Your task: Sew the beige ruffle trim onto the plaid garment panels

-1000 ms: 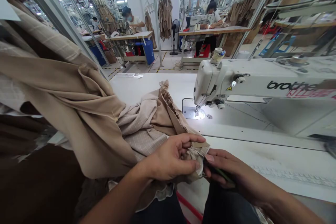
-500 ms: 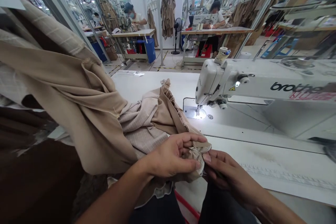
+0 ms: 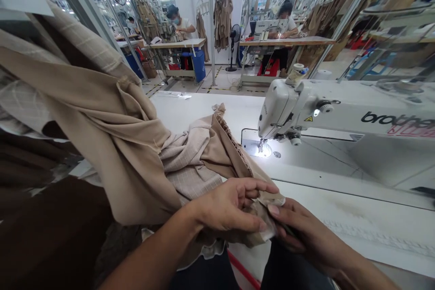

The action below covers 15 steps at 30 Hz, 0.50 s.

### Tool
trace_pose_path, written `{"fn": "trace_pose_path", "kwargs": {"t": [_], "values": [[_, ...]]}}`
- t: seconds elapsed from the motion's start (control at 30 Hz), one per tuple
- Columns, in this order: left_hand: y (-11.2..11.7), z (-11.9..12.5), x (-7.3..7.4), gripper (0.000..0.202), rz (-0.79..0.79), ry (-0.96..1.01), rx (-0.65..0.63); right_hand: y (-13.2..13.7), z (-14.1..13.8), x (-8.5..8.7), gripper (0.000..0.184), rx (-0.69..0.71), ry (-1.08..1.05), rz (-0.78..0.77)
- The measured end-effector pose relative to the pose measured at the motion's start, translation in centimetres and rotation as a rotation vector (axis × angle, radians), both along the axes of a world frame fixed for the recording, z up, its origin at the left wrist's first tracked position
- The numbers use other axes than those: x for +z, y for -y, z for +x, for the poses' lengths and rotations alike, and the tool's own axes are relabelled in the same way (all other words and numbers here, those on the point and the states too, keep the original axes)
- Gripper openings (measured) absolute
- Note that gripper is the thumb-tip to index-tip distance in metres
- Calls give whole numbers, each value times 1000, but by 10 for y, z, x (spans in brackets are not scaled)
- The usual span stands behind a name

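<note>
A beige woven garment (image 3: 125, 145) with a pale checked lining (image 3: 190, 167) hangs in heavy folds from the upper left and crosses my lap. My left hand (image 3: 227, 206) grips a gathered fold of it, with the fingers curled over the cloth. The folded fabric edge (image 3: 268, 206) sits between my two hands. My right hand (image 3: 302, 235) pinches that edge from the right, and its curled fingers hide whatever else they may hold. A white Brother sewing machine (image 3: 288, 113) stands to the right, its needle clear of both hands.
The white sewing table (image 3: 197, 111) runs beneath the machine, and its lit needle plate (image 3: 256, 147) lies ahead of my hands. Dark brown cloth (image 3: 44, 231) lies at lower left. Beyond, co-workers (image 3: 285, 20) sit at sewing stations among hanging garments, a fan and blue bins.
The whole view has shifted slightly, with the machine moving rightward in the frame. Both hands and the fabric edge moved right, and the green item seen earlier in my right hand no longer shows.
</note>
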<state>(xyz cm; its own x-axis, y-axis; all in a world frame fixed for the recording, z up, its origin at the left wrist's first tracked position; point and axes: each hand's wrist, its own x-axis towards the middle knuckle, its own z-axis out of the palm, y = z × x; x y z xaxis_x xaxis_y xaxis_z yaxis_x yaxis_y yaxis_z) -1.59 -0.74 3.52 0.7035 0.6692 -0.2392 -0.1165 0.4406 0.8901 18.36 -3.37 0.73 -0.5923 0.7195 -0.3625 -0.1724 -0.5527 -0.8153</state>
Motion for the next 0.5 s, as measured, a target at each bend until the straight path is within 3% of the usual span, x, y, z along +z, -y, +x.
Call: {"fn": "trace_pose_path", "kwargs": {"t": [0.1, 0.17, 0.3, 0.4, 0.5], "values": [[-1, 2, -6, 71, -33, 44, -18, -1, -4, -1, 60, -32, 8, 24], [-2, 2, -8, 74, -46, 62, -3, 1, -1, 0, 57, 18, 10, 1], [-5, -9, -3, 72, -48, 94, 62, 10, 29, 11, 54, 137, 209, 18], [-2, -21, 5, 70, -43, 124, 103, 4, 72, 19, 61, -56, 579, 116], [10, -37, 12, 66, -16, 73, 121, -19, 117, 16, 64, -243, 953, 400]]}}
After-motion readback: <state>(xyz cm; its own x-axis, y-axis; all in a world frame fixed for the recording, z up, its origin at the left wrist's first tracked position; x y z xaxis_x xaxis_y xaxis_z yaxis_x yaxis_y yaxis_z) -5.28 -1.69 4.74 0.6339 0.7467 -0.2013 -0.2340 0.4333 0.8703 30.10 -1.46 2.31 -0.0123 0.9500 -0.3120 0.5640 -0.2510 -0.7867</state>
